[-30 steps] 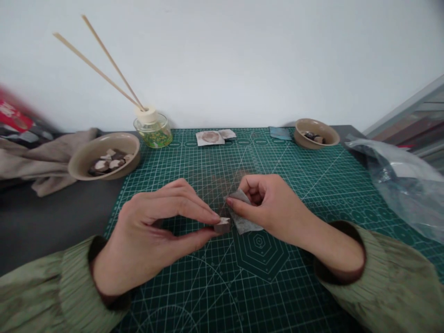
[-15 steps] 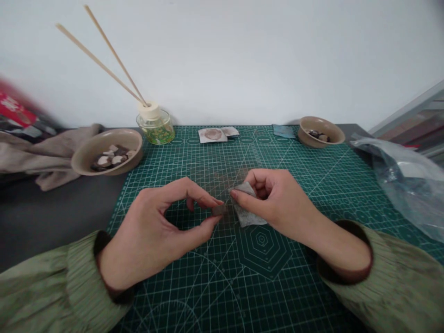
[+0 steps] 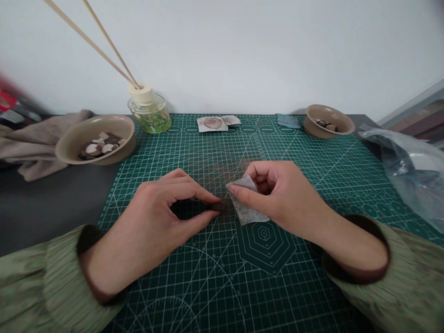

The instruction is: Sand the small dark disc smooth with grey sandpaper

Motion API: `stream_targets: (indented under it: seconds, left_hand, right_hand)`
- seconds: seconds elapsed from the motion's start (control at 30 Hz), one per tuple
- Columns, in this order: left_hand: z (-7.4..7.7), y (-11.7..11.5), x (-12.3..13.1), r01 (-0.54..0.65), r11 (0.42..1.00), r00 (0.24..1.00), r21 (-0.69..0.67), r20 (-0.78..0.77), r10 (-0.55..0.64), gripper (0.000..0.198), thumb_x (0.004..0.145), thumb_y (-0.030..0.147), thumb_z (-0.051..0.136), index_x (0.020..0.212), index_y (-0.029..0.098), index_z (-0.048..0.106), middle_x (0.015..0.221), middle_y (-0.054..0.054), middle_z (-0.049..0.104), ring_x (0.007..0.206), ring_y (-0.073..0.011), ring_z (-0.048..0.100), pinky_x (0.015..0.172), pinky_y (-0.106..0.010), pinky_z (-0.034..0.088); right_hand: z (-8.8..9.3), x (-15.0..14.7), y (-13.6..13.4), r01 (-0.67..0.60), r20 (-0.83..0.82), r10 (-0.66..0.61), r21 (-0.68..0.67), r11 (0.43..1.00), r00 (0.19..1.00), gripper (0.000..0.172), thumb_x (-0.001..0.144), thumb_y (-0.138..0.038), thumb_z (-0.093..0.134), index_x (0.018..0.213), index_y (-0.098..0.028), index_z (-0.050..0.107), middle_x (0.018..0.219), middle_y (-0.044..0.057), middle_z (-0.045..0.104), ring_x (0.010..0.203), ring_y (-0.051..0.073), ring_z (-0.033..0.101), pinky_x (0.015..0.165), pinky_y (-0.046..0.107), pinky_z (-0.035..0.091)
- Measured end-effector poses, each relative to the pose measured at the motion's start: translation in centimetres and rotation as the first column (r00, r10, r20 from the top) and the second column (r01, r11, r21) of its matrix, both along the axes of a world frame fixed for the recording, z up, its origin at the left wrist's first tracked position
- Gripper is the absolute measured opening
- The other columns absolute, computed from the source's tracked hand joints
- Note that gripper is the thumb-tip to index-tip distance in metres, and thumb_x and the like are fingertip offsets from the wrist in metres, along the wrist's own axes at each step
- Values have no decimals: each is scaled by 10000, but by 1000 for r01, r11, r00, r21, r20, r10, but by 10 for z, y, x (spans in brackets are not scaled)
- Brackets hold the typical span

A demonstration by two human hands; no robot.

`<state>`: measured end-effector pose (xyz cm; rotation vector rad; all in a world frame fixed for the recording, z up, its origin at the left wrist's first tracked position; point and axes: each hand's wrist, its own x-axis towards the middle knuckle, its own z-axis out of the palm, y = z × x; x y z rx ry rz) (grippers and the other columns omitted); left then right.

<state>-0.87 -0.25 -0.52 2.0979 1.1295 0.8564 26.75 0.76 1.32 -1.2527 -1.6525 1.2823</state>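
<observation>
My left hand (image 3: 173, 210) pinches a small dark brown block (image 3: 218, 206) between thumb and fingertips, low over the green cutting mat (image 3: 166, 273). The block is partly covered by the fingers, and its material is hard to tell. In my right hand (image 3: 277, 187) is a folded grey piece of sandpaper (image 3: 248, 210), gripped between thumb and curled fingers. Its near corner hangs down over the mat's hexagon print. A small gap separates the sandpaper from the block. Brown dust (image 3: 225, 171) lies on the mat just beyond both hands.
A tan bowl (image 3: 62, 148) of brown and pale chunks stands left, beside a reed diffuser (image 3: 149, 111) and a cloth (image 3: 27, 157). At the back lie stained paper pieces (image 3: 212, 123) and a blue sheet (image 3: 288, 120). Right are another bowl (image 3: 329, 115) and a plastic bag (image 3: 412, 171).
The view has shifted slightly. My left hand has turned the block lower, so less of it shows, and its fingers are flatter. The right hand still holds the sandpaper.
</observation>
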Motion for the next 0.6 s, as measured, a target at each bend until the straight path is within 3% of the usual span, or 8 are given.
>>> stream_targets:
  seconds: [0.1, 0.23, 0.6]
  left_hand:
    - [1, -1, 0, -12, 999, 1000, -31, 9, 12, 148, 1018, 294, 987, 1060, 434, 1015, 1013, 79, 951, 907, -181, 866, 787, -307, 641]
    - [1, 0, 1, 9, 1000, 1000, -4, 4, -9, 107, 1028, 316, 983, 1050, 418, 1008, 989, 90, 950, 938, -176, 858, 848, -313, 646]
    - [0, 4, 3, -14, 999, 1000, -42, -14, 13, 75, 987, 302, 956, 944, 362, 966, 946, 72, 930, 915, -202, 848, 888, -383, 630]
  right_hand:
    - [3, -2, -2, -38, 3, 39, -44, 998, 999, 542, 976, -531, 1125, 775, -237, 717, 640, -57, 624, 558, 116, 510, 470, 247, 344]
    - [4, -6, -6, -69, 10, 69, -74, 995, 998, 495, 988, -503, 1116, 808, -230, 744, 656, -52, 651, 566, 119, 529, 467, 251, 359]
    - [-1, -15, -10, -40, 92, 38, 23, 999, 995, 467, 998, -462, 1015, 757, -274, 663, 630, -66, 593, 546, 128, 494, 494, 281, 372]
